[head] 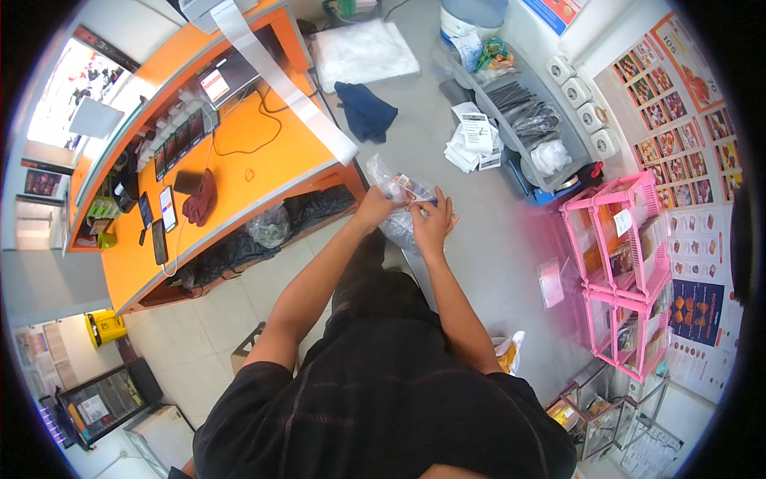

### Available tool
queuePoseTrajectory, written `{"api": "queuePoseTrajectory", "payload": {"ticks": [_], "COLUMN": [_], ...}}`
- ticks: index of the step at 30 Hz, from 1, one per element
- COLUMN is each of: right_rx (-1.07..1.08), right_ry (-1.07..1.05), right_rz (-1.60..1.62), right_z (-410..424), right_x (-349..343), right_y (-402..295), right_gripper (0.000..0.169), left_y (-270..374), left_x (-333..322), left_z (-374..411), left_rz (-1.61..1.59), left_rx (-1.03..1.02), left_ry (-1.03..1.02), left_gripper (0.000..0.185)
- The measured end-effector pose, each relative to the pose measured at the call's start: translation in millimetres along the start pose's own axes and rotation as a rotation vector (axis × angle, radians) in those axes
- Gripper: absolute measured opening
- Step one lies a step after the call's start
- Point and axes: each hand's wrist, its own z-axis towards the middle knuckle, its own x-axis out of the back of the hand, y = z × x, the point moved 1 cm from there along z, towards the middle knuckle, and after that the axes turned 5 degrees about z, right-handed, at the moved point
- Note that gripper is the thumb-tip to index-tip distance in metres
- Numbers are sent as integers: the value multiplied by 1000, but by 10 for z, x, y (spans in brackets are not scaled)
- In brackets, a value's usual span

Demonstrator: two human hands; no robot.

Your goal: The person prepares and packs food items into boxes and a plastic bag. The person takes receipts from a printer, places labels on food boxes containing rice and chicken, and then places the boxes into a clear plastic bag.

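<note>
In front of me, at the edge of the grey counter (479,227), is a clear plastic bag (400,230). Through the film shows a printed packet (416,187), but its contents are hard to make out. My left hand (380,206) grips the gathered upper part of the bag, whose loose end sticks up past the fingers. My right hand (432,218) pinches the bag's neck close beside the left, thumb and forefinger together. The two hands nearly touch. A dark blue cloth (366,112) lies on the counter beyond them.
Left stands an orange desk (251,179) with phones (168,208), a monitor (230,78) and a hanging paper strip (287,90). Receipts (476,141) lie by a grey bin of cutlery (526,114). Pink racks (622,269) line the right side. White plastic bags (365,54) lie at the back.
</note>
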Motion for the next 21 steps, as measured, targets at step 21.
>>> {"api": "queuePoseTrajectory", "payload": {"ticks": [21], "right_rx": [269], "right_ry": [27], "right_rz": [-136], "right_z": [210], "right_x": [283], "right_y": [113], "right_gripper": [14], "left_y": [-390], "left_x": [-109], "left_z": [214], "left_rz": [459], "left_rx": [-206], "left_ry": [31], "left_gripper": [40]}}
